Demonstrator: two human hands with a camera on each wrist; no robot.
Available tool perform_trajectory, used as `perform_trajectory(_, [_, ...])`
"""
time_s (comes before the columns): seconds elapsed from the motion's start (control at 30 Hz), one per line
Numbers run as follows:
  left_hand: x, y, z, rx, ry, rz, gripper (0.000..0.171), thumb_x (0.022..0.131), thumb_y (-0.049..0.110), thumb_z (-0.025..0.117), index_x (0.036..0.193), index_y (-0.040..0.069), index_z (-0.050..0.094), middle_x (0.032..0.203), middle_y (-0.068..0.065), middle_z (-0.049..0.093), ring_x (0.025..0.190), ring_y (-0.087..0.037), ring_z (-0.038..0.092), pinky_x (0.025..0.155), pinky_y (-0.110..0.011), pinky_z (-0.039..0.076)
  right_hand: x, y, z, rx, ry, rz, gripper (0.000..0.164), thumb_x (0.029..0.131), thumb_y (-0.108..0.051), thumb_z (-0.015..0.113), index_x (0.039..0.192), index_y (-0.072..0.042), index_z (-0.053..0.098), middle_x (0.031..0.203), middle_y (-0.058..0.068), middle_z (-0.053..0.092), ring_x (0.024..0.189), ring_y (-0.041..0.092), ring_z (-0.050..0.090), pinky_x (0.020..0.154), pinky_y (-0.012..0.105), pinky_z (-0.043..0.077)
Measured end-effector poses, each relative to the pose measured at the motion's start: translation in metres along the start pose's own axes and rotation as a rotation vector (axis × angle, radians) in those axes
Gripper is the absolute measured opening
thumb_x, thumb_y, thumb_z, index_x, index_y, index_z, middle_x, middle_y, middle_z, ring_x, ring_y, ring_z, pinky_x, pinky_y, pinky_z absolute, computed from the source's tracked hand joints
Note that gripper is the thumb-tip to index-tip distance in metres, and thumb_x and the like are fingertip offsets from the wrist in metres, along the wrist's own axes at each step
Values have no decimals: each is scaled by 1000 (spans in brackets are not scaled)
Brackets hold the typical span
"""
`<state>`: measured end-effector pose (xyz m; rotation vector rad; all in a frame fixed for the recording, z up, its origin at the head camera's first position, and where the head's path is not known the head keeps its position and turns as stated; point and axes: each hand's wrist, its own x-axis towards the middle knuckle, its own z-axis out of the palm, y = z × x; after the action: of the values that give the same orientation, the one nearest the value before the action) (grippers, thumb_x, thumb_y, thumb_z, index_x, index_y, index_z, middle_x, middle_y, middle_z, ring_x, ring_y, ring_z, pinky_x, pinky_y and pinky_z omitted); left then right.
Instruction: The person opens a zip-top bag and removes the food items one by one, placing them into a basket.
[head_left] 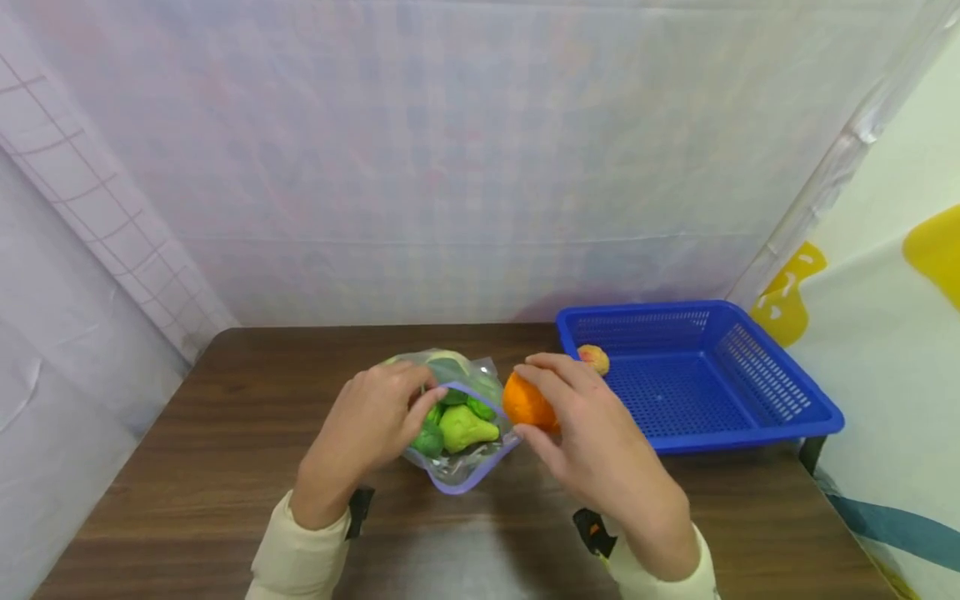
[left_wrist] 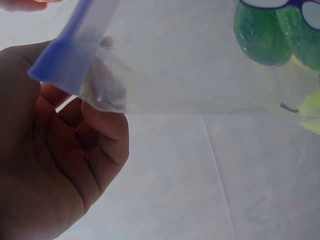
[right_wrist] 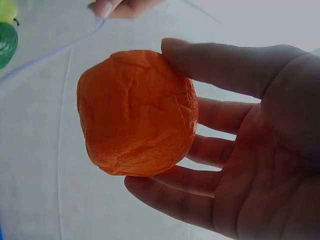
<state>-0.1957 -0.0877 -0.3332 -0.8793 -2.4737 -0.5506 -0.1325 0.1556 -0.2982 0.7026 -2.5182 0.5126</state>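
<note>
A clear zip bag (head_left: pixel 491 374) with a purple-blue rim lies with its mouth spread on the table, holding a yellow-green pear (head_left: pixel 465 428) and several darker green pieces. My left hand (head_left: pixel 375 414) pinches the bag's edge on the left; in the left wrist view, thumb and fingers grip the corner by the blue zip strip (left_wrist: pixel 70 50). Just right of the bag's mouth, my right hand (head_left: pixel 588 425) holds a crinkled orange (head_left: pixel 527 402) between thumb and fingers. The right wrist view shows the orange (right_wrist: pixel 137 114) whole, apart from the purple rim.
A blue plastic basket (head_left: pixel 750 437) with perforated sides stands at the table's right, with a small yellow-red fruit (head_left: pixel 594 359) in its left part. The brown wooden table (head_left: pixel 225 467) meets a white curtain (head_left: pixel 450 167) at the back.
</note>
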Motion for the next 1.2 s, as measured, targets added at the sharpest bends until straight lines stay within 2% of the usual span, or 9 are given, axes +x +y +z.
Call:
perform_trajectory(0.17, [1, 1, 0, -6, -2, 3, 12, 89, 20, 72, 81, 11, 73, 70, 2, 65, 57, -9, 50, 48, -31, 46, 7, 13, -3, -66, -23, -24, 53, 75, -19, 85, 121, -2, 66, 126, 17, 63, 108, 34, 55, 85, 50, 56])
perform_trajectory(0.47, [3, 3, 0, -2, 5, 6, 13, 88, 19, 73, 80, 9, 73, 69, 0, 66, 58, -11, 51, 49, -34, 48, 27, 46, -14, -207, -161, -105, 49, 77, -20, 83, 119, -3, 65, 119, 16, 63, 108, 34, 54, 86, 51, 55])
perform_trajectory(0.77, [2, 4, -1, -3, 4, 1, 14, 88, 20, 73, 79, 10, 72, 66, 2, 61, 56, -11, 49, 48, -33, 46, 46, 78, -29, -241, -371, -47, 48, 80, -19, 81, 122, -5, 64, 121, 16, 61, 103, 33, 54, 80, 51, 57])
perform_trajectory(1.0, [1, 4, -2, -1, 5, -1, 13, 88, 20, 73, 80, 10, 72, 67, 2, 62, 56, -11, 49, 47, -33, 46, 57, 106, -40, -249, -440, -57, 44, 82, -17, 79, 120, 0, 63, 115, 20, 61, 96, 35, 57, 77, 51, 58])
perform_trajectory(1.2, [2, 4, -1, 1, 10, 2, 13, 87, 19, 74, 79, 9, 72, 66, 2, 62, 55, -11, 48, 47, -33, 45, 62, 134, -37, -221, -540, -34, 42, 80, -14, 81, 116, -1, 64, 109, 19, 61, 91, 32, 61, 77, 50, 60])
